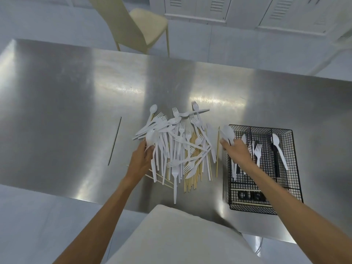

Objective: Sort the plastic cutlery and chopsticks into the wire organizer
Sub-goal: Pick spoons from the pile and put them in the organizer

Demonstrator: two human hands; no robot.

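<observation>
A heap of white plastic cutlery (179,141) lies over wooden chopsticks (192,174) in the middle of the steel table. My left hand (142,159) grips a white spoon (151,137) at the heap's left edge. My right hand (238,151) holds another white spoon (227,133) just above the left edge of the black wire organizer (289,149). Inside the organizer lie white forks (257,152) in a middle compartment and a white spoon (279,149) on the right. One chopstick (217,151) lies between heap and organizer.
The steel table (76,111) has a thin dark slot (114,141) left of the heap. A beige chair (141,25) stands beyond the far edge. White cabinets (247,10) line the back. My pale clothing (177,237) fills the near bottom.
</observation>
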